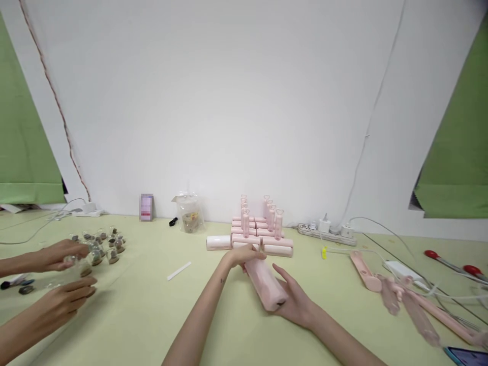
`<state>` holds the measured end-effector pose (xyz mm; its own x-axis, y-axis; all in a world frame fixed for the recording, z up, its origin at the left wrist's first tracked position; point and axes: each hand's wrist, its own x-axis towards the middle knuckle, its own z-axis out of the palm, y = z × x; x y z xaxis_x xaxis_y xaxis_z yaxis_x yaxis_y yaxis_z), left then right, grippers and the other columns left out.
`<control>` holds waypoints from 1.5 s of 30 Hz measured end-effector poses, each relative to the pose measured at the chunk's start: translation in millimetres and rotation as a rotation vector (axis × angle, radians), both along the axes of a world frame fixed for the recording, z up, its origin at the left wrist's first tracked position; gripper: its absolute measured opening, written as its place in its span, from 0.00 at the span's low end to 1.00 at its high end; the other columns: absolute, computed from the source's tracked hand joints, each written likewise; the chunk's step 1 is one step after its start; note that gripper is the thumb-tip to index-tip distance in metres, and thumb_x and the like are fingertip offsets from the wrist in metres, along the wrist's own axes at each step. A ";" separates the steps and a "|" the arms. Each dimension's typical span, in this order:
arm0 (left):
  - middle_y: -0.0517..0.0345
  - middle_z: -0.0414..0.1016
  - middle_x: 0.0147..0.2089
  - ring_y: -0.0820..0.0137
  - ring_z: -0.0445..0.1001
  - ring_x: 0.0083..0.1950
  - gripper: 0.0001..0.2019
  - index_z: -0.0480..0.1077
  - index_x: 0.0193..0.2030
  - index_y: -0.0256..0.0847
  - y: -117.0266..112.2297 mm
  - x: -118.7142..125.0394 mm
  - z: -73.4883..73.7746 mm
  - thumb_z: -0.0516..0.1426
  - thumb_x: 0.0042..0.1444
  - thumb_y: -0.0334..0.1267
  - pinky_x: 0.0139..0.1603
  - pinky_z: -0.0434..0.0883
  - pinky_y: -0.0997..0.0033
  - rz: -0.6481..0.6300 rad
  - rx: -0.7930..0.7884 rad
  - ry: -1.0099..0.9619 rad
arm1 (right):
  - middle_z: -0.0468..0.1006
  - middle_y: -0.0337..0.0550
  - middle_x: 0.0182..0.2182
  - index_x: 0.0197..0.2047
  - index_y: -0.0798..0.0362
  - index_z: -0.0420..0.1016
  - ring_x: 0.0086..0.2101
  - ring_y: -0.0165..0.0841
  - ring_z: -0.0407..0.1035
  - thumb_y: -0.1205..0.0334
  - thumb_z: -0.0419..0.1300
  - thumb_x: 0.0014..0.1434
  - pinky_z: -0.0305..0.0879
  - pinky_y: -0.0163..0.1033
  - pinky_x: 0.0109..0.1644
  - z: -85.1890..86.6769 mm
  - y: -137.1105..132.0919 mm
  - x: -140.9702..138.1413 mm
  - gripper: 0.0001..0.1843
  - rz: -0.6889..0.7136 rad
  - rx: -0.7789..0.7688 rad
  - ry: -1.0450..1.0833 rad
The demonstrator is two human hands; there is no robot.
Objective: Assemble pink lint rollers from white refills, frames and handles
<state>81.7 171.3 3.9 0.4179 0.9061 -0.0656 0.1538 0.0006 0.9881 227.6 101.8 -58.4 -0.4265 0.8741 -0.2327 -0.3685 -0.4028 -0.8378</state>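
Observation:
A pink cylinder (266, 285), which looks like a lint roller in its cover, is held tilted above the table between my two hands. My left hand (242, 255) is closed round its far end. My right hand (296, 300) holds the near end from the side and below, its thumb raised off the surface. That near end shows a dark spot. Just beyond my hands, more pink cylinders (277, 243) lie in rows, and several translucent pink upright pieces (279, 223) with looped tops stand among them. A white roll (218, 242) lies at the left of the front row.
At left, another person's hands (64, 302) work among small glass domes (113, 255). A white strip (179, 271), a plastic bag (190, 216) and a phone (146, 208) are nearer the middle. Rightward are a power strip (326, 235), cables, pink handles (365, 272) and red-ended tools (473, 270).

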 end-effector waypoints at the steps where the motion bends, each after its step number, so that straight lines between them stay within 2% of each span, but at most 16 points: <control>1: 0.67 0.61 0.15 0.80 0.63 0.16 0.14 0.67 0.25 0.30 1.7 8.9 -1.0 0.51 0.52 0.40 0.20 0.53 0.80 -0.049 -0.028 0.059 | 0.74 0.51 0.40 0.47 0.58 0.67 0.41 0.35 0.69 0.42 0.46 0.55 0.64 0.41 0.44 -3.8 -1.1 2.6 0.29 0.004 -0.038 0.065; 4: 0.68 0.62 0.18 0.82 0.60 0.15 0.13 0.66 0.29 0.32 10.7 26.3 -2.7 0.51 0.55 0.42 0.18 0.56 0.82 -0.171 -0.075 0.277 | 0.75 0.47 0.41 0.46 0.58 0.67 0.46 0.32 0.66 0.47 0.46 0.57 0.62 0.36 0.47 -9.9 -0.5 7.9 0.25 -0.018 -0.105 0.245; 9: 0.65 0.65 0.21 0.80 0.61 0.17 0.16 0.65 0.30 0.34 27.4 32.0 -4.6 0.50 0.56 0.48 0.18 0.60 0.78 -0.187 -0.108 0.424 | 0.75 0.47 0.39 0.47 0.57 0.66 0.46 0.33 0.66 0.50 0.50 0.55 0.65 0.36 0.44 -11.4 1.6 10.0 0.22 -0.068 -0.195 0.435; 13: 0.61 0.64 0.16 0.74 0.60 0.14 0.21 0.66 0.25 0.34 28.8 18.2 -2.5 0.54 0.46 0.55 0.14 0.52 0.76 -0.142 -0.071 0.341 | 0.75 0.47 0.37 0.47 0.58 0.63 0.44 0.32 0.66 0.51 0.53 0.53 0.66 0.33 0.41 -15.8 3.2 12.6 0.23 -0.068 -0.275 0.515; 17: 0.61 0.64 0.22 0.74 0.63 0.21 0.22 0.65 0.27 0.36 19.5 -16.8 -1.9 0.50 0.47 0.57 0.19 0.56 0.76 -0.021 0.068 0.133 | 0.75 0.41 0.31 0.44 0.55 0.63 0.32 0.27 0.68 0.53 0.54 0.54 0.65 0.27 0.31 -23.5 6.5 15.0 0.18 -0.043 -0.330 0.580; 19: 0.61 0.64 0.26 0.73 0.63 0.27 0.22 0.64 0.28 0.38 12.6 -37.6 -9.1 0.49 0.48 0.58 0.24 0.59 0.77 0.079 0.151 0.055 | 0.74 0.43 0.32 0.47 0.58 0.62 0.26 0.24 0.66 0.55 0.54 0.55 0.63 0.26 0.25 -25.0 7.9 16.0 0.19 -0.009 -0.340 0.610; 22: 0.59 0.65 0.33 0.71 0.63 0.32 0.21 0.63 0.30 0.39 0.0 -62.8 -31.2 0.54 0.42 0.58 0.31 0.60 0.76 0.200 0.228 0.011 | 0.72 0.46 0.34 0.50 0.60 0.61 0.22 0.23 0.63 0.56 0.53 0.56 0.60 0.26 0.22 -20.7 8.1 18.9 0.22 0.007 -0.302 0.655; 25: 0.57 0.65 0.38 0.69 0.65 0.35 0.20 0.64 0.31 0.40 -12.7 -75.5 -55.2 0.58 0.40 0.55 0.36 0.62 0.73 0.221 0.245 0.001 | 0.71 0.45 0.33 0.52 0.58 0.61 0.21 0.24 0.60 0.57 0.51 0.56 0.58 0.27 0.20 -9.8 5.3 23.0 0.22 -0.016 -0.222 0.689; 28: 0.55 0.66 0.41 0.65 0.66 0.42 0.17 0.67 0.33 0.41 -24.3 -75.8 -64.7 0.60 0.40 0.49 0.46 0.61 0.67 0.210 0.263 -0.010 | 0.71 0.44 0.31 0.53 0.58 0.61 0.20 0.25 0.58 0.56 0.51 0.55 0.57 0.28 0.18 2.9 -0.6 23.6 0.24 -0.024 -0.158 0.703; 31: 0.54 0.64 0.49 0.61 0.57 0.55 0.19 0.69 0.40 0.45 -40.3 -62.0 -57.0 0.62 0.40 0.45 0.56 0.52 0.64 0.240 0.327 -0.040 | 0.71 0.46 0.30 0.51 0.58 0.64 0.20 0.25 0.58 0.55 0.51 0.55 0.56 0.29 0.18 12.2 -8.8 16.5 0.23 -0.001 -0.103 0.675; 32: 0.53 0.64 0.50 0.61 0.56 0.56 0.19 0.68 0.42 0.45 -47.5 -54.0 -52.7 0.61 0.42 0.46 0.57 0.52 0.65 0.248 0.346 -0.050 | 0.72 0.47 0.31 0.50 0.58 0.65 0.20 0.25 0.59 0.54 0.51 0.54 0.56 0.29 0.18 14.1 -11.9 12.6 0.23 0.006 -0.075 0.655; 34: 0.50 0.67 0.46 0.61 0.63 0.50 0.19 0.67 0.46 0.43 -63.5 -34.7 -45.0 0.53 0.50 0.50 0.51 0.59 0.63 0.224 0.306 -0.105 | 0.73 0.48 0.32 0.47 0.56 0.68 0.20 0.25 0.59 0.54 0.51 0.55 0.55 0.30 0.19 16.1 -18.5 3.4 0.21 0.011 -0.015 0.597; 37: 0.50 0.70 0.37 0.66 0.69 0.39 0.22 0.63 0.50 0.38 -83.6 -9.7 -39.3 0.47 0.55 0.52 0.41 0.66 0.66 0.097 -0.017 -0.464 | 0.74 0.48 0.26 0.38 0.58 0.72 0.19 0.27 0.61 0.52 0.49 0.56 0.56 0.32 0.21 16.7 -29.7 -10.2 0.18 0.013 0.059 0.438; 40: 0.52 0.70 0.36 0.70 0.69 0.35 0.22 0.64 0.50 0.36 -88.4 -5.6 -38.6 0.52 0.53 0.49 0.39 0.65 0.71 0.147 -0.163 -0.767 | 0.73 0.45 0.21 0.35 0.57 0.72 0.20 0.30 0.64 0.52 0.47 0.59 0.58 0.34 0.24 17.1 -39.6 -18.8 0.18 0.002 0.104 0.271; 42: 0.51 0.71 0.39 0.68 0.69 0.40 0.22 0.63 0.52 0.37 -83.6 -13.5 -38.8 0.53 0.53 0.47 0.44 0.64 0.70 0.199 -0.116 -0.790 | 0.74 0.43 0.25 0.38 0.54 0.71 0.20 0.29 0.64 0.53 0.48 0.59 0.59 0.34 0.24 16.8 -43.3 -20.8 0.16 -0.021 0.092 0.210; 45: 0.50 0.70 0.45 0.64 0.65 0.50 0.21 0.65 0.52 0.40 -75.5 -27.3 -39.6 0.55 0.52 0.45 0.52 0.60 0.68 0.133 0.009 -0.568 | 0.73 0.44 0.25 0.35 0.58 0.71 0.19 0.26 0.63 0.52 0.47 0.60 0.57 0.31 0.21 13.2 -43.9 -20.2 0.19 -0.011 0.043 0.109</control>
